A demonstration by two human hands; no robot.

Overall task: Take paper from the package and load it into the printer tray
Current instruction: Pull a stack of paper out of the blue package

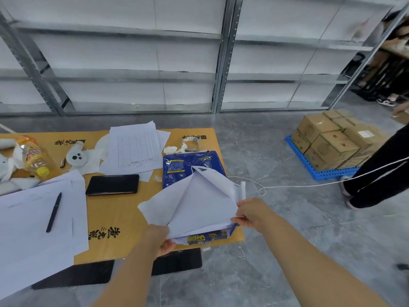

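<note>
A blue paper package [180,167] lies torn open at the right end of a low cardboard-topped table [117,209]. Its white inner wrapper [194,200] is peeled up and folded over the ream. My left hand [160,238] grips the wrapper's near left corner at the package's front edge. My right hand [250,212] pinches the wrapper's right edge. The paper stack underneath is mostly hidden by the wrapper. No printer or tray is in view.
On the table lie a black phone [112,184], a pen [53,212] on loose sheets, printed forms [135,149], a tape roll [190,143], a plastic bottle [34,155] and tissues. Cardboard boxes [332,140] sit on a blue pallet; a person's legs [376,173] stand right. Metal shelving runs behind.
</note>
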